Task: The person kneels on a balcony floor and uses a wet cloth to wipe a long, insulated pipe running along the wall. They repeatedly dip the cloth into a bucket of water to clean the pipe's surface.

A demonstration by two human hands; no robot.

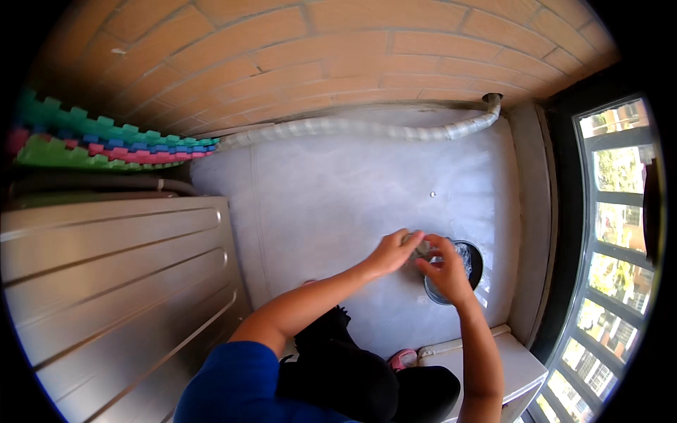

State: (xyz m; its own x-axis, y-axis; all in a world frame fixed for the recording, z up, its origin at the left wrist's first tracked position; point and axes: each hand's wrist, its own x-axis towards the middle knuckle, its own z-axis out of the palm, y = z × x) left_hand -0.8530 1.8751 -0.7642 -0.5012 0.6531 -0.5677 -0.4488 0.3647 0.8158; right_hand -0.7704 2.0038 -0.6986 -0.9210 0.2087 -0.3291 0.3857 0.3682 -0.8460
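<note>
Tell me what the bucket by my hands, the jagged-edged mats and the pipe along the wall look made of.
Bucket: probably plastic, dark and smooth, with a thin, even rim.
Mats: likely matte foam, judging by thick, interlocking, solid-coloured edges.
Pipe: core hidden; the whitish wrap looks like slightly shiny tape or film, given its repeated bands.

Sleeve (233, 377): plain blue, short, ending above elbow, 7 o'clock | trousers (363, 381): black, 6 o'clock, jagged-looking edge at top | shoe (403, 359): pink, partly hidden, 5 o'clock | left hand (393, 254), right hand (449, 273): bare, 4 o'clock
</note>
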